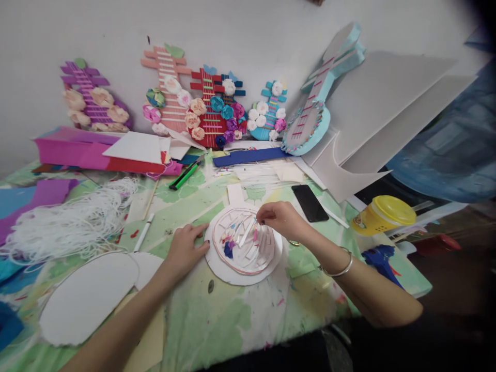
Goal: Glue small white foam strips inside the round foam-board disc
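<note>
Left hand [188, 248] loosely spread, thumb and fingers laid on the near-left rim of a round white disc [244, 279]; not closed into a fist, so the disc is probably being steadied. Right hand [281, 216] is held over the disc's far-right side, fingertips drawn together; whether a small piece is pinched there cannot be told. Disc is placed flat on the green-patterned table cover [232, 320], between both hands, likely so that both can reach it. Paper scraps [244, 232] are gathered inside its reddish inner ring, perhaps to be kept from scattering; a dark purple-blue scrap [228, 250] is seen among them. Black phone [310, 203] is set down beyond the right hand; green cutter [186, 176] is laid farther back. Light-blue guitar shape [306, 129] is leaned near the wall, presumably because it is stood upright more easily with support
</note>
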`<state>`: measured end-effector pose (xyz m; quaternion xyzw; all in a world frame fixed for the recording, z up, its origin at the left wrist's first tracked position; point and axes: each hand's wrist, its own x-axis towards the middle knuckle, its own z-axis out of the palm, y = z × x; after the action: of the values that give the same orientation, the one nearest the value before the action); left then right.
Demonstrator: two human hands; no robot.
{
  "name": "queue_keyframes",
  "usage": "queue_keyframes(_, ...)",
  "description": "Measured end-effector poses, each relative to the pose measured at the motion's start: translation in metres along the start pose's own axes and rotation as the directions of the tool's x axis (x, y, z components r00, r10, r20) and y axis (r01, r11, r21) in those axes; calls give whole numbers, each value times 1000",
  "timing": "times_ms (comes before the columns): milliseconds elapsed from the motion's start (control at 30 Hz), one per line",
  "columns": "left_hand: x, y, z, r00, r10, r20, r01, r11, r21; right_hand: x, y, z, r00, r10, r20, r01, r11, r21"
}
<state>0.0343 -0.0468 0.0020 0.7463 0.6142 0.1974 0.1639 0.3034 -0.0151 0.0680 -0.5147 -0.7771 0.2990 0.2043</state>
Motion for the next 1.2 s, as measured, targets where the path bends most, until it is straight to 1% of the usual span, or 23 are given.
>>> queue_keyframes(167,0,0,3,1000,14,-25,-13,999,49,0,-8,-4,999,-38,1,38,994,-105)
queue_keyframes(233,0,0,4,999,23,-42,-20,998,52,1,-11,-5,998,-55,1,55,992,-113)
queue_keyframes(300,0,0,5,998,30,-61,-28,999,41,1,-12,-5,996,-95,6,95,992,-86)
queue_keyframes(367,0,0,4,997,39,-72,-37,999,29,2,-13,-4,989,-146,1,146,989,-18)
queue_keyframes(433,0,0,3,996,44,-72,-43,999,23,2,-13,-3,986,-167,14,165,980,114)
queue_keyframes(533,1,-1,3,997,46,-62,-45,999,23,0,-17,-4,984,-152,90,116,939,323)
queue_keyframes(567,1,-2,4,997,49,-62,-47,999,26,-1,-18,-5,986,-138,94,96,929,357)
queue_keyframes(633,1,-5,6,995,58,-77,-57,998,22,-2,-21,-7,993,-106,57,76,921,381)
queue_keyframes(700,1,-7,8,990,61,-130,-62,998,-4,-1,-23,-9,998,-68,18,57,927,370)
queue_keyframes(767,-2,-5,7,967,55,-250,-63,998,-25,0,-22,-9,999,-43,19,33,936,351)
queue_keyframes(833,-4,5,3,930,92,-356,-113,993,-40,0,-20,-8,998,-26,52,5,928,372)
queue_keyframes(867,-5,13,0,918,128,-375,-161,985,-56,0,-20,-7,997,-23,71,-8,913,408)
queue_keyframes(900,-5,22,-3,921,172,-351,-218,971,-96,0,-19,-6,996,-24,90,-20,891,454)
queue_keyframes(933,-5,33,-6,931,215,-295,-270,949,-161,-1,-19,-5,994,-28,108,-30,865,501)
queue_keyframes(967,-4,45,-8,947,221,-234,-277,930,-242,-2,-20,-4,992,-36,123,-37,838,544)
queue_keyframes(1033,1,67,-12,980,174,-98,-199,893,-403,-5,-22,-3,988,-67,138,-32,790,612)
queue_keyframes(1067,4,76,-12,985,166,-57,-173,864,-472,-6,-23,-3,986,-86,142,-24,772,636)
queue_keyframes(1133,10,90,-13,984,179,-19,-156,799,-581,-10,-26,-4,982,-118,146,-9,747,665)
queue_keyframes(1200,14,97,-13,983,184,-12,-149,751,-643,-13,-28,-6,981,-124,150,-12,732,681)
